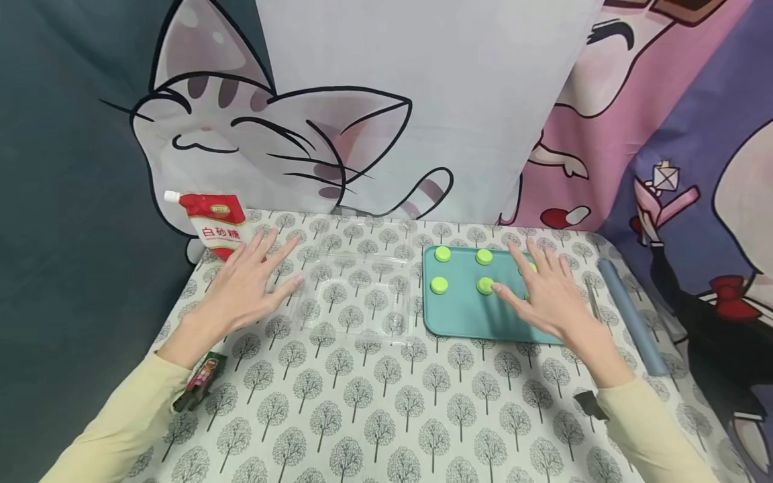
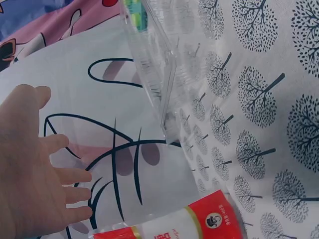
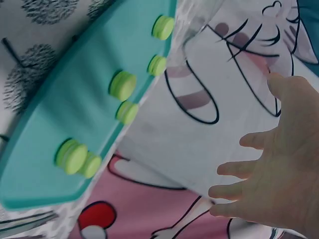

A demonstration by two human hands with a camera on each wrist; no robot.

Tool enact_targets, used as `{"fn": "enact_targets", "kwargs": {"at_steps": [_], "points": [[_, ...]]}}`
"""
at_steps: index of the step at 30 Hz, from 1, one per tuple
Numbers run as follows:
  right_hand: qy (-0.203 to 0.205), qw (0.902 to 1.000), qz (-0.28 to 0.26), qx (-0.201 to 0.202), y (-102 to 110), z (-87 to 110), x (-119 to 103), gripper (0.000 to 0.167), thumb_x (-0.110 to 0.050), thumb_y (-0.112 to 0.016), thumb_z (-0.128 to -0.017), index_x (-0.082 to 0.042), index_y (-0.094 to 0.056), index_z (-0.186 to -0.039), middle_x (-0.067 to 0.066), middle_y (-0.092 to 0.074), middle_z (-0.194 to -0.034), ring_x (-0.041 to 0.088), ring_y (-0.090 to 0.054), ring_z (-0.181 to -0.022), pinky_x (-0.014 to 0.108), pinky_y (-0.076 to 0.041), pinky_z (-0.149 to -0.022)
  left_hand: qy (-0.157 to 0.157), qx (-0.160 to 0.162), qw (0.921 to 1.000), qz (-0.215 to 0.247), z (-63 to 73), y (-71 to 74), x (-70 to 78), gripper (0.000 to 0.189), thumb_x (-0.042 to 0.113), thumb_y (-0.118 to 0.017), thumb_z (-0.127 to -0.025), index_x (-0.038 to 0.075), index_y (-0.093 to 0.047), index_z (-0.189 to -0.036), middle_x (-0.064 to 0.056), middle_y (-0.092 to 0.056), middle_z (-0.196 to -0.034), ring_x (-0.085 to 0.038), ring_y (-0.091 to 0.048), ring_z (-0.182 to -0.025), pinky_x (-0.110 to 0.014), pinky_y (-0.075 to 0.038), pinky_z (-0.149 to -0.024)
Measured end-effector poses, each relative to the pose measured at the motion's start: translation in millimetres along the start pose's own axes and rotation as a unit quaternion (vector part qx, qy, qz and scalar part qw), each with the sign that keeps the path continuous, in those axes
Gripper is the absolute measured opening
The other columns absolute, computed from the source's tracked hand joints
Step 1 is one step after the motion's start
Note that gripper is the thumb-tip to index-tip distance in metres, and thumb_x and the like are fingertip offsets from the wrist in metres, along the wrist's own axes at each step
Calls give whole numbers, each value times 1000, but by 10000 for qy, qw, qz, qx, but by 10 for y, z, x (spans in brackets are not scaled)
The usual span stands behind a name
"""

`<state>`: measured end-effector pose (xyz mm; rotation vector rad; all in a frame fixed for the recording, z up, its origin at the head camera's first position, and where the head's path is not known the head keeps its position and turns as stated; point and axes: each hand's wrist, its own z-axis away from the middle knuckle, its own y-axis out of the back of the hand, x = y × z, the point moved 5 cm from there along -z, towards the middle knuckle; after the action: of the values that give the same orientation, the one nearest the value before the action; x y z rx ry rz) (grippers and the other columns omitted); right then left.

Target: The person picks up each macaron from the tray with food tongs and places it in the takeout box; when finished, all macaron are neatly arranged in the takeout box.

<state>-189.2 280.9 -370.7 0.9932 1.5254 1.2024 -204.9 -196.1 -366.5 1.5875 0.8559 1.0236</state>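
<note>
My left hand (image 1: 245, 285) hovers with fingers spread between a red-and-white sugar pouch (image 1: 216, 225) and a clear plastic box (image 1: 356, 302). The box's lid part (image 1: 368, 238) stands up at the back. In the left wrist view, the hand (image 2: 40, 169) touches nothing, and the pouch (image 2: 199, 224) shows below it. Over the right part of a teal tray (image 1: 465, 322), my right hand (image 1: 552, 295) is held with fingers apart. Several light green, macaron-like rounds (image 1: 439, 285) sit in rows on the tray; the hand partly hides some. In the right wrist view, the hand (image 3: 279, 169) holds nothing.
Right of the tray lies a thin metal utensil (image 1: 592, 298), perhaps tongs. A long blue-grey strip (image 1: 633, 315) runs along the table's right edge. Cartoon-printed cloth (image 1: 483, 100) hangs behind the table. The tablecloth (image 1: 386, 416) has a tree print.
</note>
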Motion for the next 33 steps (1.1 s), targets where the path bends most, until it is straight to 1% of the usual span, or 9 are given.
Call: {"fn": "enact_targets", "kwargs": {"at_steps": [5, 9, 12, 17, 22, 25, 28, 29, 33], "points": [[-225, 9996, -87, 132, -8, 122, 184, 86, -60, -48, -100, -17, -11, -165, 31, -10, -166, 59, -13, -148, 75, -6, -121, 86, -79, 9994, 328, 6, -97, -16, 72, 60, -41, -103, 30, -18, -164, -18, -14, -169, -45, -12, -155, -64, -11, -127], [-487, 9983, -271, 165, -18, 222, 335, 87, -59, -49, -100, -15, -10, -165, 36, -13, -163, 63, -16, -145, 79, -10, -117, 201, -156, 9983, 533, 17, -210, -38, 73, 59, -42, -103, 25, -20, -164, -21, -18, -168, -46, -17, -154, -66, -13, -125], [-634, 9973, -303, 232, -26, 299, 450, 87, -56, -50, -101, -13, -10, -164, 39, -17, -161, 65, -21, -142, 81, -14, -114, 299, -157, 9971, 684, 32, -282, -64, 75, 59, -43, -102, 20, -23, -163, -24, -21, -167, -47, -21, -152, -69, -17, -123], [-938, 9946, -316, 320, -55, 426, 638, 86, -54, -52, -100, -13, -12, -164, 40, -22, -158, 68, -27, -137, 85, -21, -106, 593, -125, 9929, 1028, 110, -377, -143, 79, 63, -42, -102, 16, -24, -163, -24, -26, -165, -48, -25, -150, -72, -22, -119], [-1207, 9911, -517, 239, -150, 543, 835, 86, -55, -49, -102, -9, -11, -164, 39, -20, -159, 68, -27, -135, 86, -22, -103, 734, -40, 9878, 1371, 206, -499, -217, 76, 56, -42, -104, 12, -23, -162, -24, -28, -164, -49, -28, -149, -70, -23, -120], [-1414, 9874, -683, 206, -231, 633, 991, 85, -55, -47, -103, -13, -8, -164, 40, -20, -159, 67, -27, -137, 85, -22, -103, 788, -143, 9833, 1635, 239, -614, -233, 75, 54, -40, -106, 10, -19, -163, -27, -27, -163, -53, -26, -148, -72, -22, -119], [-1570, 9844, -767, 184, -303, 729, 1135, 83, -54, -45, -104, -10, -8, -164, 43, -24, -155, 67, -28, -135, 85, -24, -102, 926, -320, 9756, 1967, 252, -760, -239, 76, 53, -38, -107, 11, -11, -164, -29, -24, -164, -54, -23, -148, -75, -20, -118], [-1626, 9833, -797, 158, -325, 763, 1181, 82, -53, -44, -104, -8, -9, -164, 44, -24, -153, 67, -28, -134, 85, -25, -101, 973, -344, 9724, 2093, 252, -803, -233, 76, 52, -37, -107, 11, -9, -164, -29, -24, -164, -54, -23, -148, -75, -20, -118], [-1804, 9797, -875, -15, -396, 888, 1335, 80, -49, -39, -106, 4, -12, -160, 49, -26, -147, 69, -30, -130, 83, -27, -101, 1094, -344, 9606, 2530, 237, -967, -193, 76, 47, -37, -108, 2, -9, -162, -31, -23, -163, -53, -23, -149, -70, -18, -122]]}}
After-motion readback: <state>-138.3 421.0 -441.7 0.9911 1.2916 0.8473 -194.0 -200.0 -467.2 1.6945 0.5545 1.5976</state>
